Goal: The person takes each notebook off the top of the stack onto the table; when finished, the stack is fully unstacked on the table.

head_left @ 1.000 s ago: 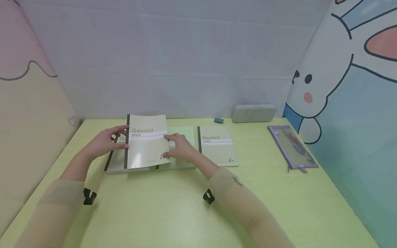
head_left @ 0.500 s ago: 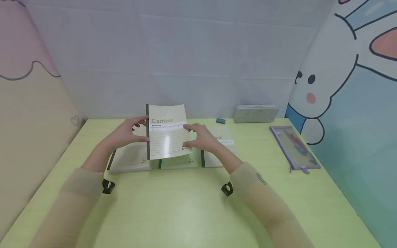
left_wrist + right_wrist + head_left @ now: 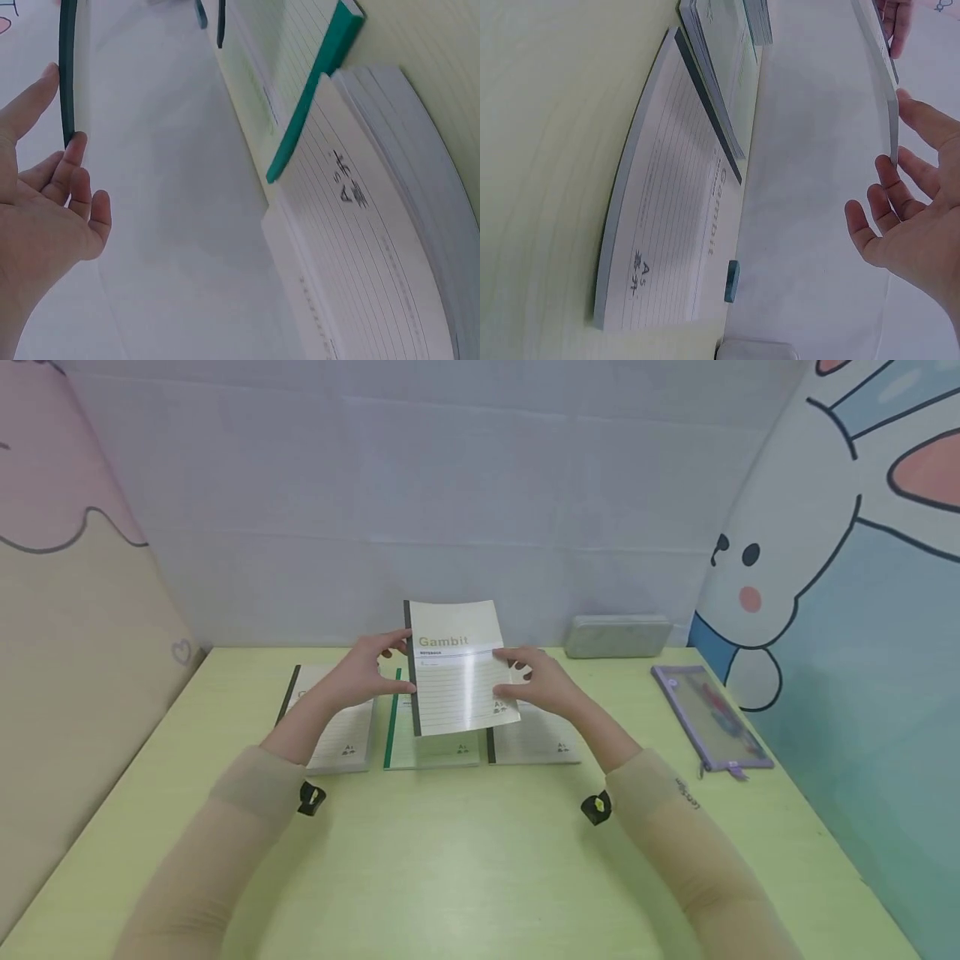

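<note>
Both hands are pinching the lifted Gambit notebook [image 3: 459,668] by its side edges, left hand [image 3: 365,675] at the spine and right hand [image 3: 542,681] opposite, and that light fingertip hold is risking it slipping down onto the green-spined notebook [image 3: 429,745] below.

The notebook [image 3: 459,670] raised off the desk carries the brand "Gambit" in large tan letters across the top of its cover, with a smaller line beneath that is too small to read. In the right wrist view the grey-spined notebook [image 3: 671,217] lying flat also shows "Gambit" near its spine and "A5" with small characters at its lower corner. The same corner mark appears on the left flat notebook [image 3: 360,247] in the left wrist view, and the right sleeve [image 3: 686,793] bears small lettering too fine to make out.
</note>
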Demonstrator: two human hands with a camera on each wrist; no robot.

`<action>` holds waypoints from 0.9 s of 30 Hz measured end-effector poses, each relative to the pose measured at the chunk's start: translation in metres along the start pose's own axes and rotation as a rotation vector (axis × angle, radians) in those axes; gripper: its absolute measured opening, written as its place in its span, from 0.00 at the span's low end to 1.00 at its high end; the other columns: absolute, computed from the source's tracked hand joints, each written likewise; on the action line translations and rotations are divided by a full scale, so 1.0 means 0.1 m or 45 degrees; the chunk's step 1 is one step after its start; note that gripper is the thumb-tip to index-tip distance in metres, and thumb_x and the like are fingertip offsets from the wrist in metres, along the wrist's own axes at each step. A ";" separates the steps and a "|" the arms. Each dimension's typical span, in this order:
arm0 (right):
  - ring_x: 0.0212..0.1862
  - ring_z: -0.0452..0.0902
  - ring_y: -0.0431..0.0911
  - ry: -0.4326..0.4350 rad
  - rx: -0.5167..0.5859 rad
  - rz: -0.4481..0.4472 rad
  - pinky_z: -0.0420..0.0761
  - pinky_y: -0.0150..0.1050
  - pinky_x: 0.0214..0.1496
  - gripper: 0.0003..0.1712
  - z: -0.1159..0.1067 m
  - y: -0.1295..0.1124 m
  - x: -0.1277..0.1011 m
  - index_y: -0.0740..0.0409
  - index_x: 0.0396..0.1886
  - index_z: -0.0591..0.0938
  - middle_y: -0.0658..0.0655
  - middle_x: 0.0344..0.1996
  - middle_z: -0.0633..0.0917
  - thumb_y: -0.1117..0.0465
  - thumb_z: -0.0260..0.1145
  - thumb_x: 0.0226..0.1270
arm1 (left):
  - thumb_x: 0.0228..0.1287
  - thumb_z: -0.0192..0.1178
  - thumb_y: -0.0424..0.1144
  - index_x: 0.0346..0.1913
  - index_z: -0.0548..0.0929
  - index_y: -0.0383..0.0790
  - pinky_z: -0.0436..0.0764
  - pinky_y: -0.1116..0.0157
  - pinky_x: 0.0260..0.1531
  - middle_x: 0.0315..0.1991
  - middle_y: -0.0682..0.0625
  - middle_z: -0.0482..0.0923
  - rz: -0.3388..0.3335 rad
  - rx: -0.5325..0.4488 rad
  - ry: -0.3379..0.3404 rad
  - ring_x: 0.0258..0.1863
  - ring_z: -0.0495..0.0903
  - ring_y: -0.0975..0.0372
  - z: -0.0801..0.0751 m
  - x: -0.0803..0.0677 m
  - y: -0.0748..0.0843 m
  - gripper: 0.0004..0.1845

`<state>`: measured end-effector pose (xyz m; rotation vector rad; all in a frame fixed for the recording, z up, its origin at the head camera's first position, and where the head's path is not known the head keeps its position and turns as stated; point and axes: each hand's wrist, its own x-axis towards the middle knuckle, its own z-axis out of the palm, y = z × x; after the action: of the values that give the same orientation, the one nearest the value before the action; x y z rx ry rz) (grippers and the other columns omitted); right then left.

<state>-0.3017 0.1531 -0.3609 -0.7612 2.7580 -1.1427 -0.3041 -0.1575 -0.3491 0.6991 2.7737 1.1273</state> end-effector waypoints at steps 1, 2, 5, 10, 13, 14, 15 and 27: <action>0.55 0.68 0.51 0.002 0.007 0.001 0.72 0.51 0.57 0.37 -0.04 0.03 -0.03 0.55 0.66 0.71 0.57 0.54 0.76 0.53 0.71 0.57 | 0.50 0.72 0.44 0.73 0.56 0.39 0.65 0.48 0.58 0.60 0.41 0.69 0.001 0.001 -0.002 0.58 0.64 0.49 0.03 0.03 0.04 0.49; 0.55 0.68 0.52 0.004 0.021 0.006 0.72 0.51 0.57 0.36 -0.07 0.06 -0.05 0.55 0.66 0.71 0.57 0.54 0.76 0.54 0.71 0.57 | 0.50 0.72 0.44 0.73 0.56 0.39 0.65 0.47 0.58 0.60 0.42 0.69 0.004 -0.002 -0.003 0.58 0.64 0.49 0.06 0.05 0.08 0.49; 0.55 0.67 0.52 0.002 0.066 0.033 0.71 0.51 0.58 0.36 -0.20 0.13 -0.13 0.54 0.66 0.71 0.57 0.55 0.76 0.54 0.71 0.58 | 0.50 0.72 0.43 0.73 0.57 0.40 0.65 0.48 0.59 0.59 0.42 0.70 0.017 -0.022 0.001 0.57 0.65 0.49 0.15 0.13 0.18 0.49; 0.54 0.67 0.52 0.021 0.120 0.054 0.70 0.52 0.60 0.35 -0.46 0.22 -0.26 0.53 0.66 0.71 0.59 0.52 0.76 0.54 0.71 0.58 | 0.50 0.72 0.45 0.73 0.57 0.43 0.66 0.50 0.59 0.58 0.45 0.71 0.023 -0.042 0.019 0.58 0.66 0.49 0.30 0.26 0.35 0.49; 0.55 0.67 0.53 0.036 0.140 0.060 0.69 0.51 0.60 0.36 -0.60 0.28 -0.34 0.54 0.66 0.71 0.60 0.53 0.75 0.54 0.71 0.58 | 0.49 0.73 0.46 0.73 0.58 0.45 0.67 0.51 0.58 0.58 0.47 0.71 0.020 -0.055 0.031 0.59 0.66 0.49 0.39 0.34 0.47 0.49; 0.55 0.67 0.53 0.038 0.149 0.065 0.69 0.51 0.60 0.36 -0.64 0.30 -0.37 0.54 0.66 0.71 0.61 0.53 0.75 0.54 0.70 0.58 | 0.49 0.73 0.47 0.73 0.58 0.46 0.67 0.52 0.58 0.58 0.48 0.72 0.020 -0.057 0.033 0.58 0.66 0.50 0.42 0.37 0.50 0.49; 0.55 0.67 0.52 0.043 0.157 0.073 0.69 0.50 0.60 0.35 -0.68 0.32 -0.40 0.54 0.66 0.71 0.61 0.53 0.75 0.54 0.70 0.59 | 0.49 0.73 0.47 0.73 0.58 0.46 0.68 0.52 0.58 0.58 0.48 0.72 0.022 -0.059 0.033 0.58 0.66 0.50 0.45 0.39 0.54 0.49; 0.49 0.68 0.50 0.073 -0.013 0.190 0.73 0.33 0.46 0.35 -1.00 0.66 -0.81 0.57 0.66 0.70 0.61 0.48 0.75 0.54 0.69 0.60 | 0.48 0.73 0.48 0.72 0.59 0.43 0.68 0.55 0.57 0.56 0.52 0.74 0.080 0.055 0.012 0.56 0.69 0.53 0.96 0.69 0.87 0.49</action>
<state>-0.2815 0.2953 -0.3438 -0.5204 2.8135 -1.1398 -0.3107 -0.0106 -0.3527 0.7924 2.8104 1.0868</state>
